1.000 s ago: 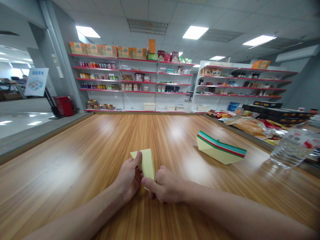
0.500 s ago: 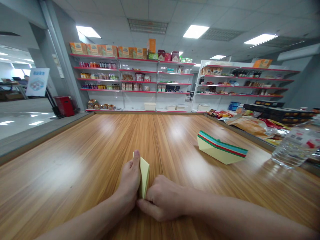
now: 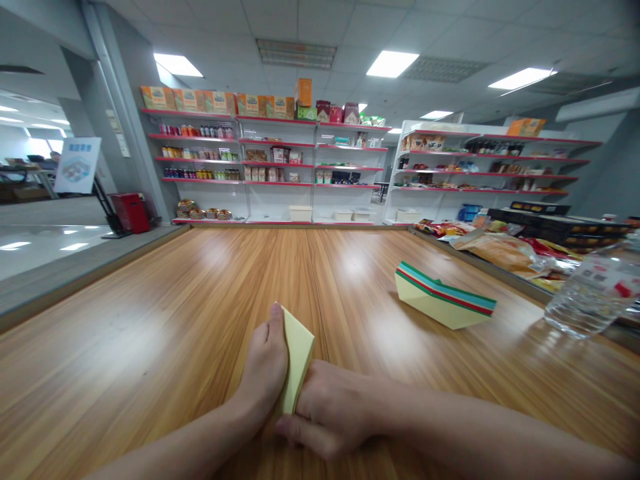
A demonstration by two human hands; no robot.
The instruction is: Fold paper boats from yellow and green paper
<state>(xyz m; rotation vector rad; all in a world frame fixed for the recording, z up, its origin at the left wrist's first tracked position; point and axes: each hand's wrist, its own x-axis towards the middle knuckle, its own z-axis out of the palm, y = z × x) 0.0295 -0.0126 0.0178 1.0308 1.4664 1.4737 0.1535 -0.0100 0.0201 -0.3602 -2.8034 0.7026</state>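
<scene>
A pale yellow folded paper is between my hands above the near middle of the wooden table. My left hand grips its left side, with the thumb along the upper edge. At its lower right, my right hand is closed on the paper, the thumb at the bottom end and the other fingers curled. The palms hide part of the paper. Apart from both hands, to the right, stands a folded paper boat, pale yellow with green, red and blue stripes along its top.
At the table's right edge stands a clear plastic bottle. Snack packets and stacked black boxes lie beyond that edge. Shelves of goods line the back, and a sign board stands at the far left.
The folded paper has turned so that more of its broad face shows, its upper corner leaning right. My right hand has shifted slightly down and toward me. The paper boat stays put.
</scene>
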